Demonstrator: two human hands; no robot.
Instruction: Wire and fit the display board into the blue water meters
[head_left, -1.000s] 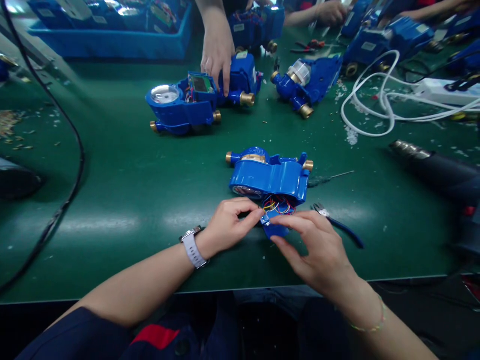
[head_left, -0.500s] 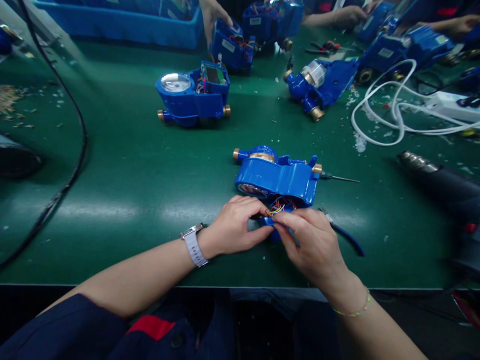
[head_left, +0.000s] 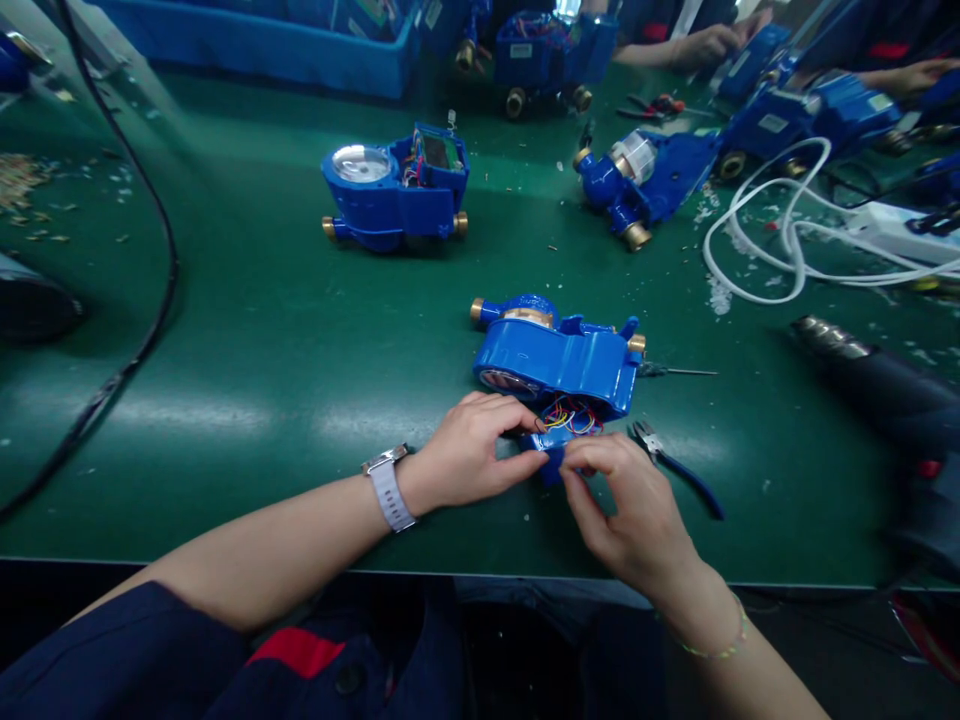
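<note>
Right hand (head_left: 637, 510) has closed in; it and left hand (head_left: 480, 450) both pinch the blue wired module (head_left: 551, 462) — beside water meter (head_left: 555, 355).

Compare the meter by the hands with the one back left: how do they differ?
The near meter lies tipped over, dial low and toward the person; the far meter sits upright, dial glass up. The near meter's coloured wires spill out to a small blue part pinched by the left hand and right hand; the far meter's board sits inside its open compartment, untouched. Both have blue housings and brass ends.
</note>
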